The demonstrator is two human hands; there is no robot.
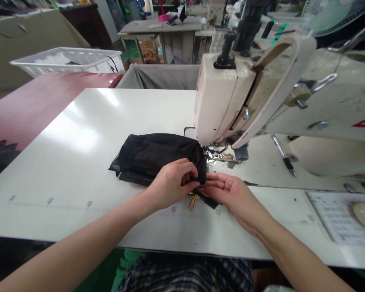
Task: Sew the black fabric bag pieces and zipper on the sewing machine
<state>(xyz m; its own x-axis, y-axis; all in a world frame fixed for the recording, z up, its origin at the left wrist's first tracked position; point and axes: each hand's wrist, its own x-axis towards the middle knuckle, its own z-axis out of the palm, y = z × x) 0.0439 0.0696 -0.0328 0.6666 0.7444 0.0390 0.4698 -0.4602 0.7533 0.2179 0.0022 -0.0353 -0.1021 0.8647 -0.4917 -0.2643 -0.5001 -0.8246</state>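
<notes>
Black fabric pouch, lying flat on the tabletop, with its right end right by the presser foot; can't tell if any of it is actually under there. Gold zipper pull dangles off the near right corner. Left hand is curled in, thumb and fingers pinching that corner. Right hand has its fingers nearly straight, tips on the same edge, but I can't tell if it's really gripping. Looks like edge-lining-up to me, so I'd get the layers flush, keep that pull out on the near side, and mind your fingertips around the sewing machine. Pen off to the right is fine where it is.
</notes>
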